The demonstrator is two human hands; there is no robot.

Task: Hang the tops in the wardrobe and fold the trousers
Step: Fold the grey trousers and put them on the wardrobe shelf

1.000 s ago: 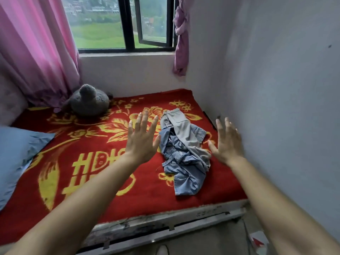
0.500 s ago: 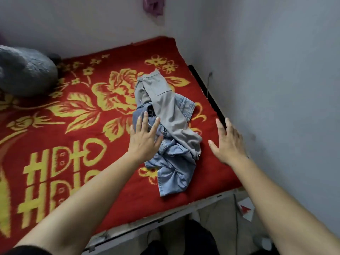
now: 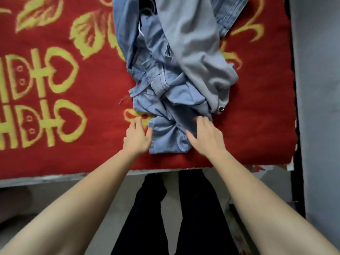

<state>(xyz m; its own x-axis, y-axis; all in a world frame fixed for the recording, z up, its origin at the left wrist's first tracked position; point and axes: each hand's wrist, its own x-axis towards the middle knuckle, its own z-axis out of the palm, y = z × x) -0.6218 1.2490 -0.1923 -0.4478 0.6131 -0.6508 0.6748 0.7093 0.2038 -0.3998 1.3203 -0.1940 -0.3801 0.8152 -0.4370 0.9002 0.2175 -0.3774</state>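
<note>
A crumpled heap of clothes lies on the red and yellow blanket (image 3: 82,148). The lower layers are blue denim garments (image 3: 161,100); a grey garment (image 3: 198,57) is draped across them on the right. My left hand (image 3: 137,137) rests on the blanket at the left edge of the nearest denim fold, thumb touching the cloth. My right hand (image 3: 204,137) lies flat on the same fold, fingers spread on the fabric. Neither hand grips anything that I can see.
The bed's near edge (image 3: 55,178) runs below my hands. A grey wall (image 3: 318,89) closes the right side, with a dark gap beside the mattress. My legs in black trousers (image 3: 182,214) stand on the pale floor below.
I have leaned in over the bed. Both hands dropped from mid-air onto the near end of the clothes heap.
</note>
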